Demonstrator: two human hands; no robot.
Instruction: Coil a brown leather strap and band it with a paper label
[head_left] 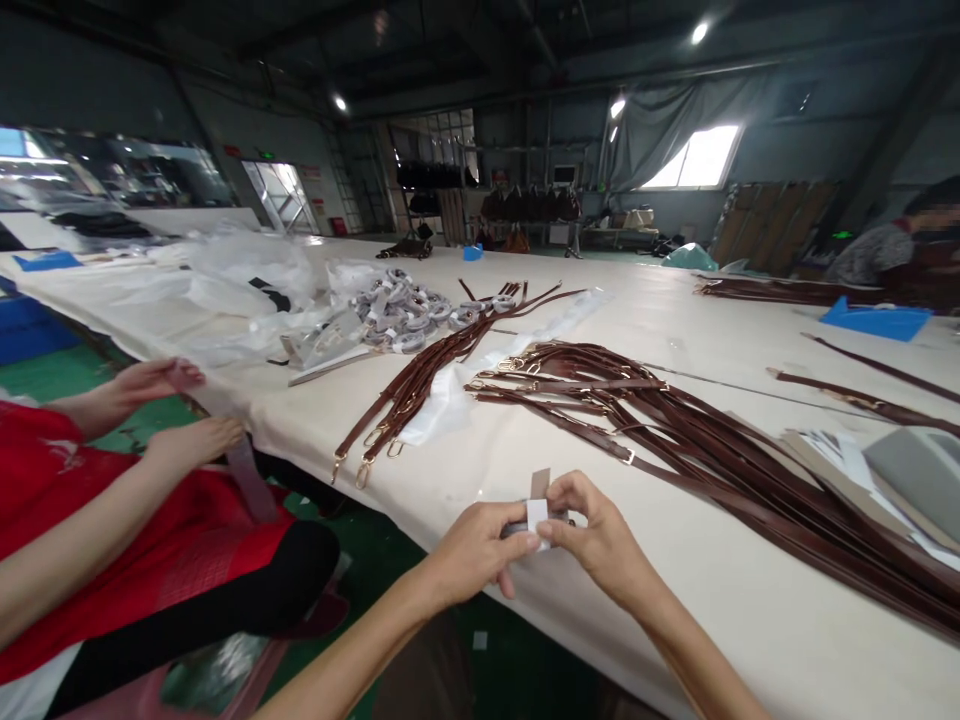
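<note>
Both hands are pinched together right at the near edge of the long white table [750, 620]: the left hand [472, 555] and right hand [600, 540] each have fingertips closed on a small white paper tab [537, 512] wrapped around a little grey piece, which is mostly hidden so I can't tell what it actually is. It sits between the two thumbs, just above the table edge. Right behind the hands there's a big fan of dark brown leather straps [675, 430] with gold buckles, spreading off to the right, plus a second bundle of straps [420, 385] with clips lying over a clear plastic bag. Further back is a heap of wrapped metal rings [401, 310]. On the left, a co-worker in a red top [97, 520] is holding a strip in both hands.
</note>
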